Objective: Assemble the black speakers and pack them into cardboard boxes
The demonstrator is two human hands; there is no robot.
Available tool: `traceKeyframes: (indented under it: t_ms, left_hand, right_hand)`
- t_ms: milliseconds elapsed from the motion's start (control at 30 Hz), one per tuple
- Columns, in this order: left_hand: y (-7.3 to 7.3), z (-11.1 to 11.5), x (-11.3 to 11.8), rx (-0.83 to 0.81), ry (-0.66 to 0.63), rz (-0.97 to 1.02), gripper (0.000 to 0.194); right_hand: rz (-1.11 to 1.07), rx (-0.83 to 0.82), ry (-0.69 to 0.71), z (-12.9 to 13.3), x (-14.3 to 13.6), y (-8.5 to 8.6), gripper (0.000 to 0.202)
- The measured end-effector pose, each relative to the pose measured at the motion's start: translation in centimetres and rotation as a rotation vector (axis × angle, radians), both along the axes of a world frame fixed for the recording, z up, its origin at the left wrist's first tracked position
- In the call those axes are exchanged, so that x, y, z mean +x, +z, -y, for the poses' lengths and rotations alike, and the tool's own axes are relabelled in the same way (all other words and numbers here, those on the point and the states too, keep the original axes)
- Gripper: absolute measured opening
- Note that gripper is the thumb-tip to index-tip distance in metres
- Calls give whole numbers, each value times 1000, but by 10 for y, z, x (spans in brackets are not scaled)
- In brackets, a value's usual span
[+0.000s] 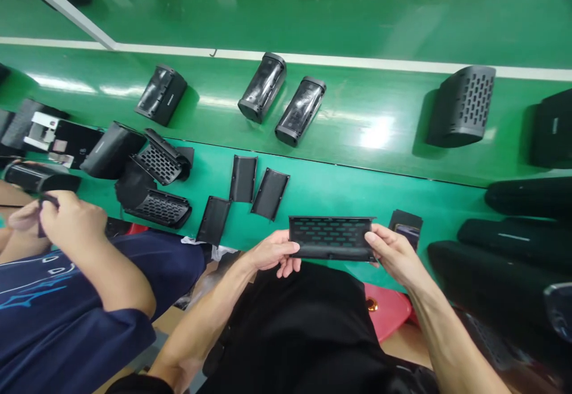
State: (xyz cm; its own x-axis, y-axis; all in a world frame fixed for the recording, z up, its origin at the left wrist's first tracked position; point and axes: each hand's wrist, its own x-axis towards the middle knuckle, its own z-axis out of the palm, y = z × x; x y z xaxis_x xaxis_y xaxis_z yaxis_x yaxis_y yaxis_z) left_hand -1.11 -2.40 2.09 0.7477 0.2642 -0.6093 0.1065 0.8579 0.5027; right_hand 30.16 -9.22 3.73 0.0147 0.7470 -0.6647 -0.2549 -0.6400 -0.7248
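Observation:
A black slotted panel [331, 239] is held level between my two hands, above the near edge of the green work surface. My left hand [279, 253] grips its left end, thumb on the front face and fingers underneath. My right hand [393, 251] pinches the right end, its thumb on the front. Green shows through the rows of slots. To the left lie three curved black panels: one upright [243, 178], one tilted beside it [270, 193], and one nearer the edge [213, 220].
Black cylindrical housings [263, 87] stand on the green belt [366, 108], with a larger slotted one [462, 106] at right. Several dark housings crowd the right side. A co-worker in a navy shirt [134, 269] works at left beside piled slotted parts [163, 208]. A red stool [386, 310] is below.

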Motion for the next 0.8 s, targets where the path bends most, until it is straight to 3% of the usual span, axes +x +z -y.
traceKeyframes:
  t_ms: [567,800]
  left_hand:
    - [0,-4,5,-70,125,16,28]
    - [6,-7,11,21,74,-211,27]
  right_hand:
    - [36,-27,-16,1,-3,-3,47]
    - [69,3,24,3,-1,-11,44]
